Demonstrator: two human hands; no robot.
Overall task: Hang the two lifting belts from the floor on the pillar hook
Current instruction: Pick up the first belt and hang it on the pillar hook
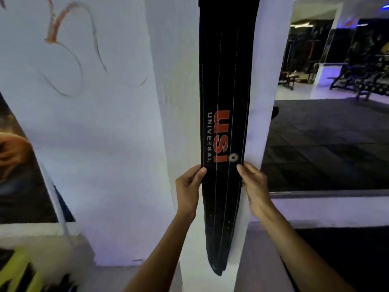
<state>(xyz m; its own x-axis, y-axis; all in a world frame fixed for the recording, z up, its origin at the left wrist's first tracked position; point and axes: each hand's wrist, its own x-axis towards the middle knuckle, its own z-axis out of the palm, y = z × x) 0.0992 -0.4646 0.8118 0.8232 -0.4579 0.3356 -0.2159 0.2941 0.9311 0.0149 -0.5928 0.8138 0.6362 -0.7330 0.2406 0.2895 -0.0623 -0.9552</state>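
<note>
- One lifting belt [226,102]: black, printed "USI UNIVERSAL" in red and white, hanging lengthwise down the white pillar [181,123] at frame centre; top runs out of view, tapered tip near lower centre.
- Left hand [188,191]: fingers pinching the belt's left edge below the lettering.
- Right hand [253,184]: fingers closed on the belt's right edge, level with the left.
- Dark floor [326,144]: right of frame.

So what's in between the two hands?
The black lifting belt hanging down the white pillar; the left hand and right hand hold its edges, seen in the head view.
</note>
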